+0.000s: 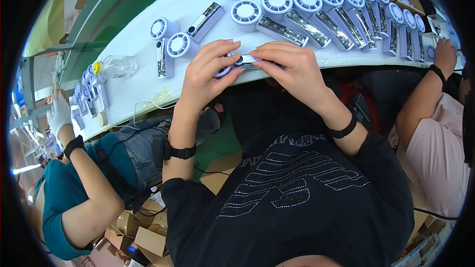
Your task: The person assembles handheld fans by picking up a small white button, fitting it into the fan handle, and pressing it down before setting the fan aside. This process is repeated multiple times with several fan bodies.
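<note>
Above the near edge of a white table, a handheld fan lies directly between the two hands, its long axis running roughly left to right. The left hand is closed about the round-head end; the right hand pinches the handle, thumb below and fingers above, covering its far end. Both hands touch the fan, so neither is nearer, and each grip is narrowed to the handle's slim width. Whether the pale face strip sits flush cannot be told beneath the fingers. The casing appears to be smooth, pale lilac plastic. Beyond, an open-backed fan shows a disc-shaped, slotted head and a straight, box-like handle exposing glossy, dark-and-silver internals.
</note>
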A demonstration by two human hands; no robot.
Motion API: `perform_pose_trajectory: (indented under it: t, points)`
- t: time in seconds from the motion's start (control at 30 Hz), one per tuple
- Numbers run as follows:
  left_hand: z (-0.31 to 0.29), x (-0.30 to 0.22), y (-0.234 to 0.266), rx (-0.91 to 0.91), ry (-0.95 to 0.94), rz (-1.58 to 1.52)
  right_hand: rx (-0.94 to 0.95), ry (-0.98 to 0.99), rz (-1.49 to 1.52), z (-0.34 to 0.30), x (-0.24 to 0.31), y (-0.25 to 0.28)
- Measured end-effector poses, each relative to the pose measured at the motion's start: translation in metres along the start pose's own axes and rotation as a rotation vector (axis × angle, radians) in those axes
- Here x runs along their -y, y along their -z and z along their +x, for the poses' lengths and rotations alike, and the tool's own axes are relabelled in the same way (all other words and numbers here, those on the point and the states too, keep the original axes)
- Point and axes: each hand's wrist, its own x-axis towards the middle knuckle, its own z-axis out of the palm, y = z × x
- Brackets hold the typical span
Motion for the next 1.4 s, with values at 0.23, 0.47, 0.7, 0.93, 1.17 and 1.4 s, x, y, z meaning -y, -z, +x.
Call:
perform_pose_trajectory:
  t: [0.23, 0.47, 0.7, 0.93, 1.17, 1.4]
  points:
    - [-0.003, 0.000, -0.003, 0.008, -0.021, 0.051, -0.006, 0.143, -0.092, -0.003, -0.007, -0.005]
    - [-0.012, -0.026, -0.012, 0.008, 0.028, 0.377, 0.047, 0.152, -0.193, -0.005, 0.002, -0.005]
    - [-0.015, -0.039, -0.021, -0.027, 0.043, 0.542, 0.039, 0.223, -0.341, -0.013, 0.009, -0.006]
    - [-0.022, -0.033, -0.022, -0.103, 0.039, 0.443, 0.163, 0.117, -0.219, -0.002, 0.002, -0.006]
    - [-0.030, -0.037, -0.022, -0.328, 0.230, 0.131, 0.164, 0.078, -0.241, 0.002, 0.008, -0.005]
    - [-0.044, -0.080, -0.081, -0.897, 0.767, -0.329, 0.091, 0.047, -0.186, -0.015, 0.023, 0.001]
